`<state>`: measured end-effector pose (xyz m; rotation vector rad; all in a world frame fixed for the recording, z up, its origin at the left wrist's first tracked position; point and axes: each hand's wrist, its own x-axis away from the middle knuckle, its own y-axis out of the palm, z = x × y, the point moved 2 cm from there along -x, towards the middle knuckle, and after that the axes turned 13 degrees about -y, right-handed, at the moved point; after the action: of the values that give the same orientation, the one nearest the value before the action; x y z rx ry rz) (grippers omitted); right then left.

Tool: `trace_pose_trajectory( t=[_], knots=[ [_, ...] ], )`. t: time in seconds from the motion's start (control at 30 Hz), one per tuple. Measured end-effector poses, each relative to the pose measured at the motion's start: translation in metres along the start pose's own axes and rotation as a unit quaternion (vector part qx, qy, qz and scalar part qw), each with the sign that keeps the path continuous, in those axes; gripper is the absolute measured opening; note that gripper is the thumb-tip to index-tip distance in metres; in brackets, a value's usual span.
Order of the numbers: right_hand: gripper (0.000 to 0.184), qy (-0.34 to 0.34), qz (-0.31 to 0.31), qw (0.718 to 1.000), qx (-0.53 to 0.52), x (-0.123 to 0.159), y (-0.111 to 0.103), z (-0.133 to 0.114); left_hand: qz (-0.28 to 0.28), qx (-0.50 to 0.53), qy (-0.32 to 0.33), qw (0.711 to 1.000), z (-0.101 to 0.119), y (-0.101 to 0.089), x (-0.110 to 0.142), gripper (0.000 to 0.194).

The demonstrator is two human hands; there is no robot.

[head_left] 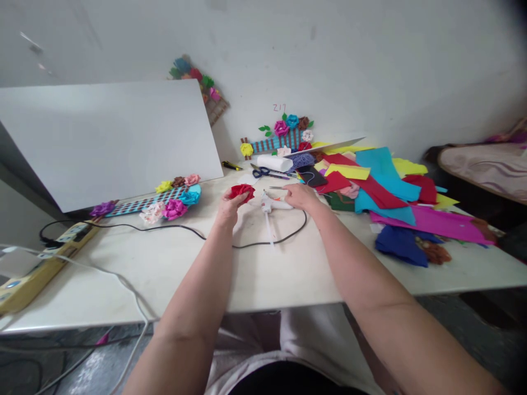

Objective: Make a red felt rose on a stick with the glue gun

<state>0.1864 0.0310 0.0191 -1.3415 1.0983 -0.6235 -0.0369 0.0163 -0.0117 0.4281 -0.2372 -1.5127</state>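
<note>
Red flower (pixel 242 192) in the left hand (pixel 231 206), slim metal tool (pixel 276 187) in the right hand (pixel 301 196), glue gun (pixel 267 203) between

Take the glue gun as the clock's centre, the wearer at six. Nearest is the front edge of the table (pixel 280 280), with a stretch of open surface behind it, between the forearms. This is the best room for moving; a black cord (pixel 251 245) loops across its far part, and the gun's glue stick (pixel 269 227) points down into it.

At nine o'clock, the left hand pinches the red flower between thumb and fingers, leaving no gap. At two o'clock, the right hand is closed on the tool, perhaps tweezers, though the fingers hide most of it.

The red flower looks largely shaped, and it is apart from any panel. At nine o'clock, farther out, a blue lattice panel (pixel 142 203) already bears several flowers; a power strip (pixel 68 248) at eight hems in that side. At three, a heap of coloured cloth (pixel 389 200) crowds the right, much of it flat pieces that seem not yet made up.

Scissors (pixel 263 172) lie at twelve, a utility knife (pixel 231 165) between ten and eleven, and a white roll (pixel 275 163) behind the scissors, so room on the far side is tight. Beyond, a flowered blue-and-brown piece (pixel 267 145) at twelve appears finished. A white board (pixel 111 137) closes off ten o'clock.
</note>
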Motion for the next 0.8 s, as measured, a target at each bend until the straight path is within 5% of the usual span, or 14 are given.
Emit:
trace_pose_trajectory(
  t=[0.13, 0.33, 0.63, 0.8],
  knots=[
    [0.059, -0.059, -0.078, 0.994, 0.041, -0.001, 0.008, -0.017, 0.007, -0.010, 0.007, 1.000, -0.001, -0.002, -0.001, 0.036],
    [0.051, -0.061, -0.076, 0.993, 0.070, 0.001, 0.025, -0.029, 0.013, -0.021, 0.022, 0.999, -0.002, -0.003, -0.002, 0.035],
    [0.030, 0.044, 0.045, 0.998, 0.022, 0.002, 0.011, -0.005, 0.017, -0.018, 0.031, 0.999, -0.002, -0.004, -0.002, 0.038],
    [0.028, 0.074, 0.143, 0.962, -0.220, -0.003, 0.009, 0.008, -0.018, -0.023, 0.019, 0.999, -0.003, -0.003, -0.002, 0.041]
  ],
)
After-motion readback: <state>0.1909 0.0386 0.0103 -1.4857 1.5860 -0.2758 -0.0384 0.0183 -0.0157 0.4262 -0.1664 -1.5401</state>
